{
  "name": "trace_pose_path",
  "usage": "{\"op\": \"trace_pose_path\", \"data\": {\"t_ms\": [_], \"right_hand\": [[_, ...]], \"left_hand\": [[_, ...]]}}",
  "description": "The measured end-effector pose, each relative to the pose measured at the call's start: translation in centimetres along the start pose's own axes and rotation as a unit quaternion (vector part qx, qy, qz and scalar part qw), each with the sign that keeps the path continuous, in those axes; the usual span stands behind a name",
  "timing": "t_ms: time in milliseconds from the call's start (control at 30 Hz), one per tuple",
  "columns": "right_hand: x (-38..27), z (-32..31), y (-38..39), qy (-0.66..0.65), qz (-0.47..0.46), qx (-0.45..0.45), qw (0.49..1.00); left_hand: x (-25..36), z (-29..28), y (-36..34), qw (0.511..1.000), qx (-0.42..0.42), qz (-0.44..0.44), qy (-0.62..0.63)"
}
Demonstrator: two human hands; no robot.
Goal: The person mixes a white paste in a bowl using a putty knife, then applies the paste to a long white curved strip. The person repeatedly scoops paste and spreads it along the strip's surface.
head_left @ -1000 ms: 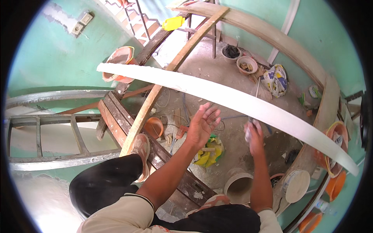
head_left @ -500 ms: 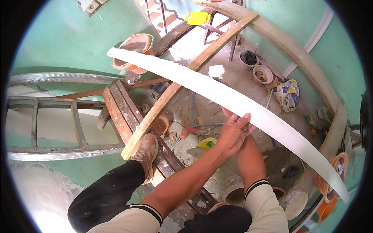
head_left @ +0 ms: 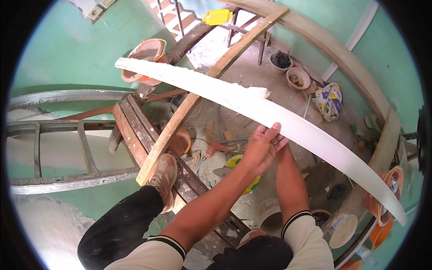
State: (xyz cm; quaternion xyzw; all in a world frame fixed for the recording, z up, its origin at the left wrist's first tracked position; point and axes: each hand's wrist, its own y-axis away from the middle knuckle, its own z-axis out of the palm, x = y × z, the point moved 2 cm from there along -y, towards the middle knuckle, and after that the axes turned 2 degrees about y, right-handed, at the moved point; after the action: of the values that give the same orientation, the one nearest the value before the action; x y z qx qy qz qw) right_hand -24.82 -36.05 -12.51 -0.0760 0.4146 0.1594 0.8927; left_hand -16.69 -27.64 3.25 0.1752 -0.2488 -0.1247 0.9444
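A long white plaster-like strip, tapering toward its ends, stretches across the view. My left hand pinches its near edge around the middle, thumb on top and fingers curled below. My right forearm passes behind the left hand and under the strip, which hides the right hand and whatever it may hold. At the strip's far edge, past the middle, shows a white lump that looks like wet plaster. From there leftward the far edge is rough and coated white. The left end overlaps an orange bucket in the picture.
A wooden batten runs below the strip. My shoe rests on dark planks. A metal ladder is at left, a curved wooden board at right. A drill-like tool, buckets and a bag lie lower down.
The white lump, seen apart from the strip before, now meets its far edge. My left hand and the strip have shifted slightly left and up in the view.
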Motion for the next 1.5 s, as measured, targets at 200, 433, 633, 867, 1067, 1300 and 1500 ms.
{"op": "trace_pose_path", "data": {"t_ms": [200, 433, 633, 867, 1067, 1300, 1500], "right_hand": [[-0.7, -4.1, -0.1, -0.119, 0.054, -0.011, 0.991], [-3.0, -5.4, 1.7, 0.019, -0.033, 0.053, 0.998], [-3.2, -0.9, -1.0, 0.001, -0.013, -0.038, 0.999], [-3.7, -2.2, 1.8, 0.143, -0.034, 0.074, 0.986], [-3.8, -9.2, 5.2, 0.365, -0.180, 0.092, 0.909], [-5.5, -18.0, 10.8, 0.414, -0.177, 0.170, 0.877], [-9.2, -14.6, 13.7, 0.279, -0.119, 0.236, 0.923]], "left_hand": [[0.0, 0.7, 0.1, 1.000, 0.021, -0.005, -0.003], [-0.2, -1.0, -0.6, 1.000, 0.007, -0.011, -0.017], [-0.5, 0.1, -0.1, 1.000, 0.001, 0.002, -0.011], [0.0, 0.4, 0.0, 0.999, 0.026, -0.002, -0.028], [0.6, 0.3, 0.4, 0.997, 0.051, 0.019, -0.048], [-1.0, 0.5, -0.5, 0.999, 0.034, 0.001, -0.043], [-0.1, -0.4, -0.1, 0.998, 0.046, 0.025, -0.047]]}}
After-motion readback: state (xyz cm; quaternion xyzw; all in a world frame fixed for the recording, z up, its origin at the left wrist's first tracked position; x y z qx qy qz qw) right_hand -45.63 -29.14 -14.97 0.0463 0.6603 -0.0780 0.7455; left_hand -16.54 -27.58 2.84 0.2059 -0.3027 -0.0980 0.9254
